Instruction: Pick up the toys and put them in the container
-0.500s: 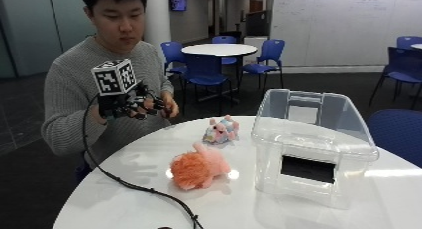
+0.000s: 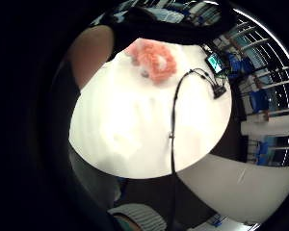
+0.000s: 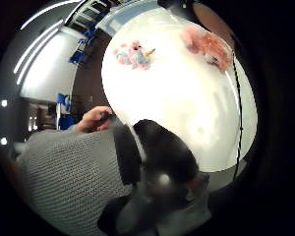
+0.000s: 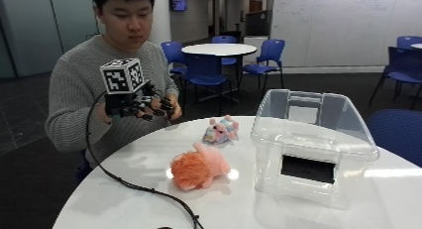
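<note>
Nothing is packed yet: both toys lie on the round white table (image 4: 131, 162). The fuzzy orange plush toy (image 4: 196, 169) sits at centre frame, the small pastel pink-and-blue plush toy (image 4: 220, 130) just above it, nearer the person. The clear plastic lidded container (image 4: 310, 144) stands at right frame, lid on, no toy visible inside (only a dark label on its front). The black-gloved right hand (image 4: 146, 106) hovers at left frame above the table edge, fingers loosely curled, holding nothing. Both picks remain.
</note>
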{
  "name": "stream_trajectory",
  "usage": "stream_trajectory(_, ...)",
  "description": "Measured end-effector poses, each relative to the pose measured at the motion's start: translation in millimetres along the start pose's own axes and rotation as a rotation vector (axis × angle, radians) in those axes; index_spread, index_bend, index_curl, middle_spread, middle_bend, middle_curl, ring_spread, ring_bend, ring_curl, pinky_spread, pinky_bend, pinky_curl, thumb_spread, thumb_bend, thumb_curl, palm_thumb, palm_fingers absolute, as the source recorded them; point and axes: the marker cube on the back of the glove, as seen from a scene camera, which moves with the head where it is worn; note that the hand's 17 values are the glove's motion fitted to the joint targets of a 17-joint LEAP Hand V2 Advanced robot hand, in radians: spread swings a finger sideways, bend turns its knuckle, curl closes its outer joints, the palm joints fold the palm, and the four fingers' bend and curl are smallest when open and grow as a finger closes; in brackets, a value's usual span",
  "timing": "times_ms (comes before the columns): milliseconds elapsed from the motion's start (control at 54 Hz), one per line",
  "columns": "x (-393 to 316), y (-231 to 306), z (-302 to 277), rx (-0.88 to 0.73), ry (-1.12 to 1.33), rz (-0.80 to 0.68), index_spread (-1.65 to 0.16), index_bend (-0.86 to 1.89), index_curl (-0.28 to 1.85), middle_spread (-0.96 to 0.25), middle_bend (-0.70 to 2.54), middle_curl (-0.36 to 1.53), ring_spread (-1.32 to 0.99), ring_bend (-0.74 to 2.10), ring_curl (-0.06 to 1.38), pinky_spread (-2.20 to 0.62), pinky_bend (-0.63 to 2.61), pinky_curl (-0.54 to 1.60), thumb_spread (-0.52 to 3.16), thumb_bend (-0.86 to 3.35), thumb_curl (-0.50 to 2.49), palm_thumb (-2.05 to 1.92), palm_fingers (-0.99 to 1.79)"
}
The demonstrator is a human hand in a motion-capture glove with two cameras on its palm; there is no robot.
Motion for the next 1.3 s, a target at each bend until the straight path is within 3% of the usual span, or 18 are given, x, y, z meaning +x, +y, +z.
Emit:
stream_trajectory(259,70,-132,-16,0.010,0.059,0.132,-0.39,0.16,0.23,-0.20,0.18,0.23,-0.18,0.38,0.18,0.02,0.63,0.29,1.27,-0.02,0.11,-0.03,0.06)
stream_trajectory(407,94,-172,-16,-0.046,0.039,0.191,-0.39,0.16,0.24,-0.20,0.18,0.25,-0.18,0.43,0.20,0.02,0.69,0.31,1.31,-0.01,0.14,-0.01,0.03)
stream_trajectory(629,99,-185,12,-0.102,0.010,0.184,-0.39,0.16,0.26,-0.20,0.19,0.28,-0.18,0.47,0.23,0.02,0.73,0.33,1.35,-0.01,0.19,0.00,0.00)
stream_trajectory(888,86,-182,116,-0.329,0.025,0.203,-0.38,0.11,0.25,-0.20,0.18,0.30,-0.18,0.50,0.25,0.02,0.86,0.37,1.33,0.00,0.24,0.06,-0.03)
stream_trajectory(1036,85,-184,130,-0.274,0.064,0.216,-0.37,0.00,0.16,-0.19,0.18,0.29,-0.22,0.77,0.31,-0.05,1.15,0.43,1.33,0.03,0.28,0.17,0.11)
stream_trajectory(1221,90,-192,131,-0.172,0.127,0.227,-0.38,0.03,0.08,-0.21,0.35,0.35,-0.29,1.05,0.38,-0.19,1.23,0.43,1.37,0.08,0.33,0.32,0.27)
stream_trajectory(1295,91,-197,131,-0.061,0.145,0.246,-0.39,0.11,0.06,-0.26,0.58,0.42,-0.35,1.06,0.37,-0.29,1.21,0.39,1.36,0.16,0.41,0.49,0.66)
